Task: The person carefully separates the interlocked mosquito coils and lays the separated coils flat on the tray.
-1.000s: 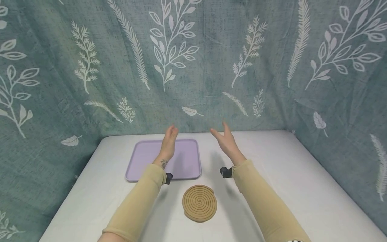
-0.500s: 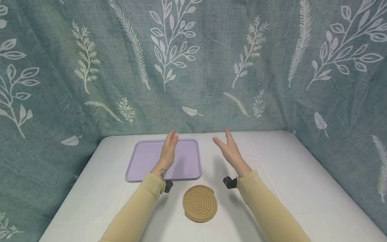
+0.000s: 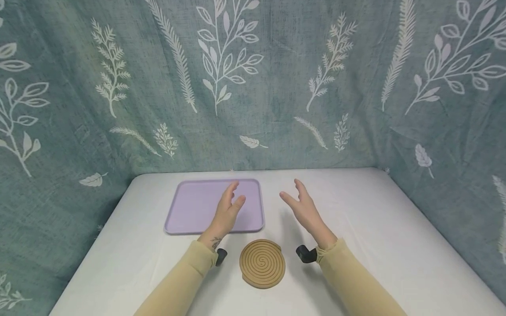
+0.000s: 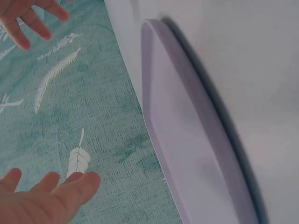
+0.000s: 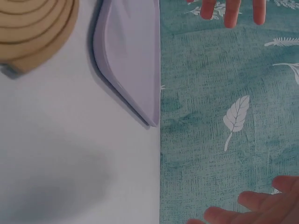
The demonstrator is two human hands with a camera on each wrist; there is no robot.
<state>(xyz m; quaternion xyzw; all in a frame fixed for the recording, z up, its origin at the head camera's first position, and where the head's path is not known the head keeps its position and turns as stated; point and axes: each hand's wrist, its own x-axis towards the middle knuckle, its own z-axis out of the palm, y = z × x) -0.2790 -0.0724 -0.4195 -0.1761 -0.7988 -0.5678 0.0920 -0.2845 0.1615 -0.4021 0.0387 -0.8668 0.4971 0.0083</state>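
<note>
Both hands hang in the air above the table, palms facing each other, with nothing held. In the head view the left hand [image 3: 226, 212] is over the right part of a shallow lilac tray [image 3: 189, 208], its thumb apart from its fingers. To the right of the tray is the right hand [image 3: 306, 210], thumb and fingers spread. A tan spiral coil [image 3: 262, 263], flat and round like a trivet, lies nearer the body, between the wrists and untouched. The right wrist view shows part of the coil [image 5: 37, 32] and a tray corner [image 5: 126, 56].
A white-covered table [image 3: 375, 219] bears the tray and the coil. Green-blue fabric with white leaf prints [image 3: 272, 87] hangs behind the table and along both sides. A small black camera sits on each wrist, seen on the right one [image 3: 306, 254].
Both hands have come lower and closer to the body. The left thumb has spread away from its fingers. The tray and coil stay in place while the head view tilts slightly.
</note>
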